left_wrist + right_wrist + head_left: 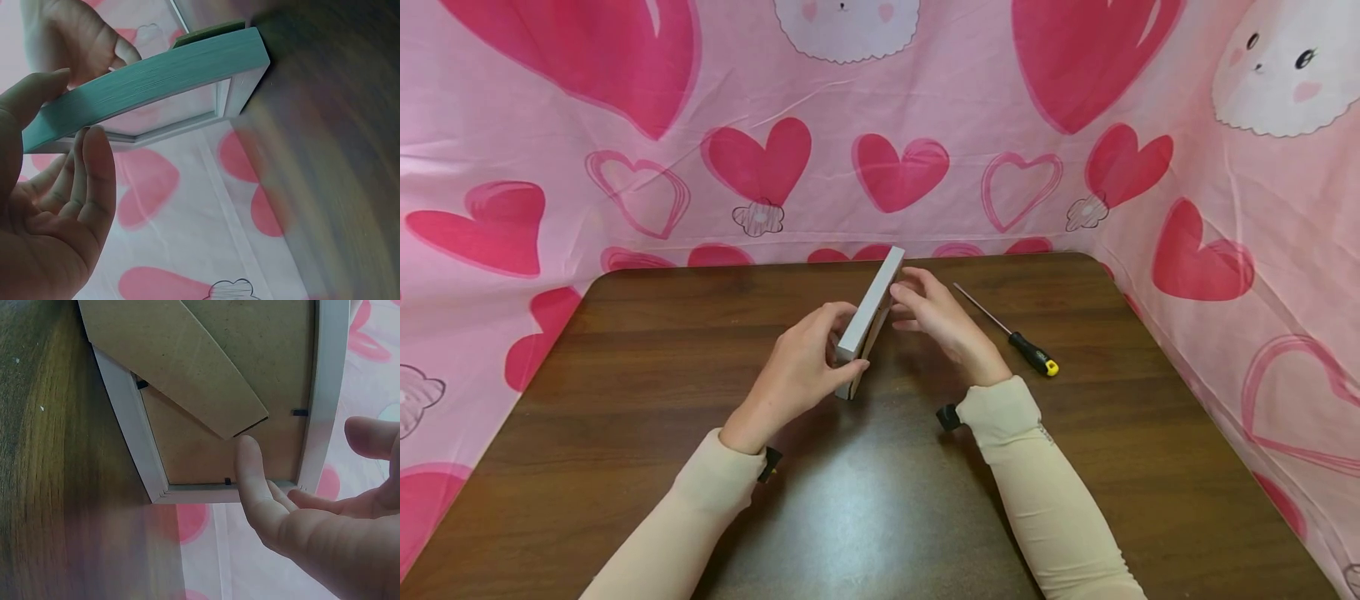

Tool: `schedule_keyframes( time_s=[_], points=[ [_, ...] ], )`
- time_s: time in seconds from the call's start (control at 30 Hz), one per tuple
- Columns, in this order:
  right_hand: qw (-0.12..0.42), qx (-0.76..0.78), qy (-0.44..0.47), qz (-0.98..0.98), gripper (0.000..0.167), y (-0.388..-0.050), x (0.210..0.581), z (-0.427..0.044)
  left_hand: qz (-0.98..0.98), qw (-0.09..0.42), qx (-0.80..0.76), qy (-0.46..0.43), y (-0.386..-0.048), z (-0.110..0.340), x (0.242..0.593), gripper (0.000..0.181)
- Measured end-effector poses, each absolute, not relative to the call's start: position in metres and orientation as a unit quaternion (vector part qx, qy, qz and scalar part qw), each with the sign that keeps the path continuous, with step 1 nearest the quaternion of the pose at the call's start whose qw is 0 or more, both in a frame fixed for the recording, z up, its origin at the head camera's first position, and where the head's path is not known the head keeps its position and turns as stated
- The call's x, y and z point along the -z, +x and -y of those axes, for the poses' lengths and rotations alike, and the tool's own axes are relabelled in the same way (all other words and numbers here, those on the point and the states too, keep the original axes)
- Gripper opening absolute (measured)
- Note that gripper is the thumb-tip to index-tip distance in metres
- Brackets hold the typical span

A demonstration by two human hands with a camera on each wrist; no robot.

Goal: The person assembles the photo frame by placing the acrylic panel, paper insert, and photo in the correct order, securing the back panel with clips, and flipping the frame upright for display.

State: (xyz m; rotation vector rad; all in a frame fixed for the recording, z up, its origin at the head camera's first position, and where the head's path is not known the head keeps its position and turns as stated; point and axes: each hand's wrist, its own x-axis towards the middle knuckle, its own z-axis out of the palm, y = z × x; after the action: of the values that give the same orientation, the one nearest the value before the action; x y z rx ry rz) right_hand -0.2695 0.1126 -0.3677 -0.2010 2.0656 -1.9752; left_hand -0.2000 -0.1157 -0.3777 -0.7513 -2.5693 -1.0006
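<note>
A white picture frame [874, 302] stands on its edge on the table. Its brown backboard [187, 453] and angled stand leg [194, 369] show in the right wrist view, with small black tabs along the inner rim. My left hand [801, 358] grips the near end, thumb on the back side and fingers on the glazed front. By the far end is my right hand [936, 312], fingers loosely bent. One fingertip [249, 447] is at the tip of the stand leg; whether it touches is unclear.
A screwdriver [1030, 350] with a black and yellow handle lies right of the right hand, its shaft pointing to the far left. Behind the brown wooden table [647, 358] hangs a pink cloth [827, 100] with hearts, which also runs along both sides.
</note>
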Motion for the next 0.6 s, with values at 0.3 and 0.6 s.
schedule_keyframes(
  time_s=[0.3, 0.6],
  points=[
    [0.121, 0.686, -0.059, -0.715, 0.071, -0.2699, 0.3673, -0.1144, 0.892, 0.105, 0.345, -0.274, -0.1972, 0.1100, 0.3807, 0.069],
    [0.113, 0.672, -0.054, -0.730, 0.069, -0.2693, 0.3663, -0.1163, 0.885, 0.102, 0.340, -0.300, -0.1953, 0.1062, 0.3850, 0.074]
  ],
)
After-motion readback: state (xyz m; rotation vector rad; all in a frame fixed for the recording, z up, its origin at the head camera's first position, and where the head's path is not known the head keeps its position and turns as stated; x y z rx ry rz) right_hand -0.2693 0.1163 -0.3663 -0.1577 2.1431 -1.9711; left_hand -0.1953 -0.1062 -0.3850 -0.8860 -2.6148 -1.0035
